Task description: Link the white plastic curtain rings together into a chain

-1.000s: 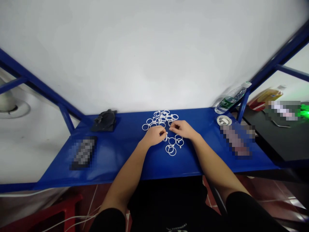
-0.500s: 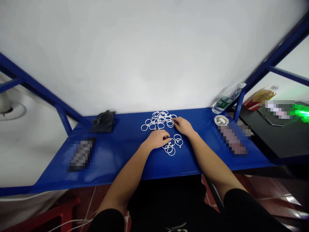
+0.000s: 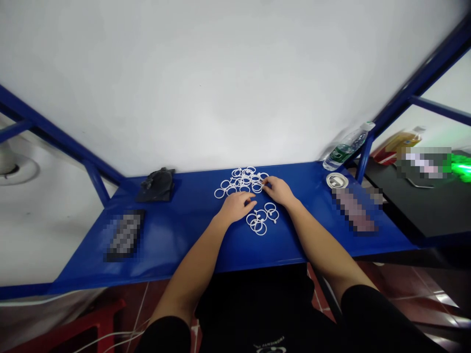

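We're apparently picking among white tabbed rings point(image 3: 246, 182) at twelve o'clock: right hand's point(image 3: 278, 190) pinch unclear, left hand point(image 3: 235, 206) spread; next calls for isolating one.

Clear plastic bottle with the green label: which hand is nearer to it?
Right. The right hand, at the larger pile of thin white rings, is left of the bottle; the left hand is farther left.

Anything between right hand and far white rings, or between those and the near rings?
Nothing visible between the right hand and the far rings: it's at their right edge. Toward the near rings, the left hand partly intrudes from the left; blue tabletop shows rightward.
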{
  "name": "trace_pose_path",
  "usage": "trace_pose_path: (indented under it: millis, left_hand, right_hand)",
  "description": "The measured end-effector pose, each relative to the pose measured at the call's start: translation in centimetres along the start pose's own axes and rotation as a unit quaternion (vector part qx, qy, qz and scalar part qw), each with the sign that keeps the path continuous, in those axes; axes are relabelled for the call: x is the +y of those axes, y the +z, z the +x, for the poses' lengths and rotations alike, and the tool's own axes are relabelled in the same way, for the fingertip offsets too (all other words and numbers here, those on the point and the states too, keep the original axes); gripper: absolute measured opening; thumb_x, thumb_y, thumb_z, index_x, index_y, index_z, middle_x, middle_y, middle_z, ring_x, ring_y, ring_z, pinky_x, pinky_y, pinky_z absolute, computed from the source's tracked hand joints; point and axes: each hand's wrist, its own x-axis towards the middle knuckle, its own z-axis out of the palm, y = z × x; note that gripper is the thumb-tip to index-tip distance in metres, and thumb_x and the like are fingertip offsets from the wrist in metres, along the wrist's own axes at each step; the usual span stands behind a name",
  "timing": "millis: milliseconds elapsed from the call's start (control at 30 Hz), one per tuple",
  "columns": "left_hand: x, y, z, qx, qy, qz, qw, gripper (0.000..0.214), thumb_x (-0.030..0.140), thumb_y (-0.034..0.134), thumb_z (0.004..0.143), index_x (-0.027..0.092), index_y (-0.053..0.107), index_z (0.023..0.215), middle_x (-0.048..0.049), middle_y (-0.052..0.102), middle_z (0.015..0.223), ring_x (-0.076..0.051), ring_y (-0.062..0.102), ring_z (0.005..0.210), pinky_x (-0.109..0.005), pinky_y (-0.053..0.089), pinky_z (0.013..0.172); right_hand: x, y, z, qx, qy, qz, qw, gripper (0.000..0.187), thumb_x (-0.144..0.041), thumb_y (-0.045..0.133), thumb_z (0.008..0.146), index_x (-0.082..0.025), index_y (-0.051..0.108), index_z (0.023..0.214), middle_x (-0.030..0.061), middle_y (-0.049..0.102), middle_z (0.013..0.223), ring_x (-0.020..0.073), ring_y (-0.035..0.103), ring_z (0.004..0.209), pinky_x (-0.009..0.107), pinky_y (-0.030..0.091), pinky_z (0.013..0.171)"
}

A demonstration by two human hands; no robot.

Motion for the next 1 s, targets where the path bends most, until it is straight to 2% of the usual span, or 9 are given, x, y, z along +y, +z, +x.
trace_pose_path:
  millis: [100, 267, 400, 533, 733, 867, 933, 1000]
  left_hand:
    - [0.0, 0.1, 0.0, 0.018, 0.002, 0.01, 1.0, 0.021, 0.031, 0.07, 0.097, 0.023, 0.076, 0.116, -0.0024, 0.077, 0.098, -0.018, 0.069, 0.084, -0.034, 0.056, 0.085]
    - [0.3, 0.2, 0.1, 0.109, -0.02, 0.004, 0.994, 0.017, 0.029, 0.068, 0.099, 0.022, 0.076, 0.112, -0.0044, 0.076, 0.103, -0.019, 0.07, 0.093, -0.033, 0.055, 0.089]
    - [0.2, 0.2, 0.2, 0.146, -0.001, -0.02, 0.989, 0.018, 0.029, 0.063, 0.102, 0.022, 0.076, 0.112, -0.0063, 0.077, 0.11, -0.02, 0.071, 0.099, -0.034, 0.055, 0.093]
    - [-0.4, 0.1, 0.3, 0.169, 0.028, -0.042, 0.984, 0.017, 0.027, 0.062, 0.103, 0.023, 0.078, 0.107, -0.0062, 0.079, 0.107, -0.021, 0.072, 0.103, -0.036, 0.055, 0.096]
    - [-0.4, 0.2, 0.2, 0.138, 0.042, -0.079, 0.986, 0.016, 0.027, 0.062, 0.102, 0.022, 0.076, 0.095, -0.0044, 0.079, 0.095, -0.019, 0.072, 0.09, -0.034, 0.056, 0.087]
    - [-0.5, -0.1, 0.3, 0.117, 0.042, -0.047, 0.991, 0.022, 0.03, 0.058, 0.104, 0.023, 0.076, 0.093, -0.0044, 0.077, 0.093, -0.019, 0.07, 0.087, -0.034, 0.054, 0.084]
    - [-1.0, -0.4, 0.5, 0.107, 0.038, 0.007, 0.993, 0.023, 0.031, 0.059, 0.103, 0.024, 0.077, 0.092, -0.0049, 0.078, 0.092, -0.02, 0.07, 0.089, -0.036, 0.052, 0.087]
    - [-1.7, -1.0, 0.6, 0.123, 0.014, 0.071, 0.99, 0.022, 0.032, 0.06, 0.103, 0.024, 0.078, 0.092, -0.0063, 0.078, 0.095, -0.023, 0.069, 0.093, -0.039, 0.05, 0.089]
  right_hand:
    - [-0.4, -0.3, -0.1, 0.032, -0.009, 0.042, 0.999, 0.011, -0.024, 0.066, 0.094, -0.021, 0.074, 0.101, 0.0072, 0.077, 0.103, 0.0209, 0.068, 0.088, 0.032, 0.052, 0.083]
    - [-2.0, -0.1, -0.6, 0.078, 0.007, 0.204, 0.976, 0.025, -0.043, 0.071, 0.093, -0.02, 0.077, 0.099, 0.0053, 0.076, 0.088, 0.0172, 0.061, 0.069, 0.031, 0.05, 0.069]
    - [-3.9, 0.8, -1.0, 0.027, 0.029, 0.367, 0.929, 0.04, -0.058, 0.079, 0.083, -0.02, 0.076, 0.094, 0.0002, 0.068, 0.07, 0.0137, 0.052, 0.059, 0.027, 0.043, 0.057]
    - [-4.6, 1.0, -1.1, -0.031, 0.036, 0.455, 0.889, 0.045, -0.06, 0.087, 0.075, -0.019, 0.075, 0.089, -0.0048, 0.059, 0.059, 0.0096, 0.044, 0.051, 0.024, 0.035, 0.05]
    - [-4.3, 0.1, -1.0, -0.103, 0.052, 0.493, 0.862, 0.044, -0.053, 0.096, 0.065, -0.018, 0.072, 0.078, -0.0036, 0.063, 0.058, 0.0097, 0.052, 0.048, 0.022, 0.04, 0.047]
    - [-4.2, -0.5, -1.0, -0.12, 0.041, 0.48, 0.868, 0.045, -0.055, 0.092, 0.07, -0.018, 0.07, 0.081, -0.0018, 0.066, 0.064, 0.0108, 0.057, 0.052, 0.023, 0.044, 0.049]
    - [-4.1, -0.8, -1.0, -0.111, 0.019, 0.443, 0.89, 0.041, -0.054, 0.088, 0.075, -0.018, 0.07, 0.082, -0.001, 0.068, 0.069, 0.0109, 0.058, 0.056, 0.023, 0.046, 0.053]
    - [-3.9, -1.2, -1.2, -0.109, -0.009, 0.375, 0.921, 0.033, -0.048, 0.083, 0.081, -0.018, 0.071, 0.083, -0.0006, 0.068, 0.071, 0.011, 0.058, 0.06, 0.024, 0.046, 0.057]
